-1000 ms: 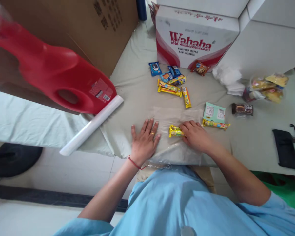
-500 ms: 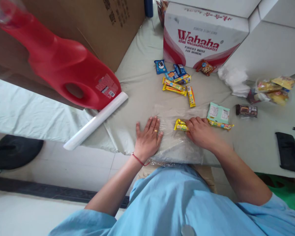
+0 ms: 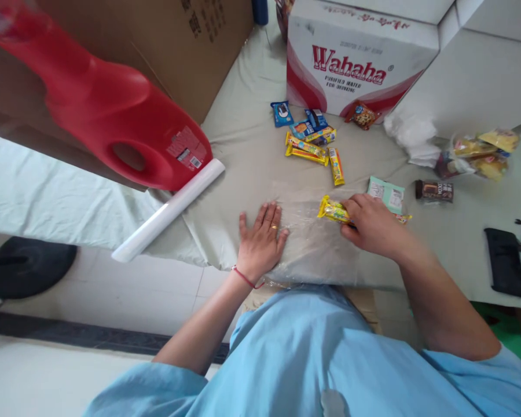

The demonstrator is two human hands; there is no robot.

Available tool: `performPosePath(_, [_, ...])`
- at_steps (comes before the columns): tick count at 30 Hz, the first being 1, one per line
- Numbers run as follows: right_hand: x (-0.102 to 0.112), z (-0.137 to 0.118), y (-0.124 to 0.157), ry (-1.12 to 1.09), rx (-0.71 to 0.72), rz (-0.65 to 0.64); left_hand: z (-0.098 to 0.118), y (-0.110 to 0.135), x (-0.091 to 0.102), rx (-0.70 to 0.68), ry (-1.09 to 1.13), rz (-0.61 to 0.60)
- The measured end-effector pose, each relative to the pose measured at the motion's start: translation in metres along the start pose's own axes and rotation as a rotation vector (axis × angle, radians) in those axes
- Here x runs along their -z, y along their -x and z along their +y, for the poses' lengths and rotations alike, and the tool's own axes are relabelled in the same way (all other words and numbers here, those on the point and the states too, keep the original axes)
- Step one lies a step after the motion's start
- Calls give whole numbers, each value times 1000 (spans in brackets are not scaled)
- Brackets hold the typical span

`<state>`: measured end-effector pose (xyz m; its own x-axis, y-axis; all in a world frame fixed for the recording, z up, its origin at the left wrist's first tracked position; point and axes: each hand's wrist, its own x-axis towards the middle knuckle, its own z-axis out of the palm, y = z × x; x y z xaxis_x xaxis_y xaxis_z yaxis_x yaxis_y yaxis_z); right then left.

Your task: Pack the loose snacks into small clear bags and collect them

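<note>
My left hand (image 3: 259, 241) lies flat and open on a sheet of clear plastic film (image 3: 312, 243) spread at the table's near edge. My right hand (image 3: 371, 223) is closed on one end of a yellow snack bar (image 3: 332, 209), which is lifted slightly over the film. Just behind my right hand lies a pale green packet (image 3: 386, 193), with another yellow bar (image 3: 403, 218) partly hidden by the hand. Farther back sits a cluster of yellow bars (image 3: 306, 149) and blue cookie packets (image 3: 282, 112).
A red jug (image 3: 108, 116) and a white roll (image 3: 169, 209) lie at the left against a brown carton (image 3: 165, 40). A Wahaha box (image 3: 351, 58) stands at the back. Tissue (image 3: 410, 136), bagged snacks (image 3: 477, 153), a brown bar (image 3: 434, 190) and a black case (image 3: 505, 262) lie right.
My right hand has moved the yellow snack bar up and to the right, away from me, raising it off the film. My left hand has stayed pressed flat.
</note>
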<state>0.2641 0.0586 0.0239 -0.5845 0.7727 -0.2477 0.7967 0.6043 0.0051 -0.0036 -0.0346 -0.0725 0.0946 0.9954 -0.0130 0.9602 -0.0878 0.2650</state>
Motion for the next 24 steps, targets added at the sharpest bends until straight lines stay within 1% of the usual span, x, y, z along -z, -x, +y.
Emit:
performPosePath(2, [6, -21, -4, -38, 59, 32, 0, 0, 0, 4, 0, -3])
performPosePath(4, [4, -46, -11, -68, 116, 38, 0, 0, 1, 3, 0, -12])
performPosePath(6, [-3, -67, -19, -88, 147, 17, -1, 0, 3, -3, -2, -22])
performPosePath(8, [-15, -81, -24, -107, 147, -9, -2, 0, 4, -5, -3, -24])
performPosePath(10, [-24, -85, -27, -121, 145, -15, -4, 1, 4, 10, 5, -7])
performPosePath(12, [-30, -82, -29, -129, 165, -8, -8, 1, 3, 42, 28, 30])
performPosePath(14, [-31, -76, -29, -142, 190, -14, -12, 3, 1, 70, 48, 90])
performPosePath(16, [-29, -69, -26, -182, 201, -7, -18, 6, 0, 63, 49, 174])
performPosePath(18, [-29, -60, -17, -248, 212, 58, -25, 12, 2, -2, 37, 275])
performPosePath(19, [-31, -56, -8, -289, 223, 110, -29, 16, 4, -63, 40, 320])
performPosePath(21, [-39, -46, 17, -380, 263, 210, -38, 25, 10, -247, 80, 354])
performPosePath(22, [-45, -41, 33, -426, 291, 242, -44, 29, 14, -356, 119, 332])
performPosePath(24, [-63, -31, 66, -486, 346, 245, -55, 39, 22, -542, 213, 208])
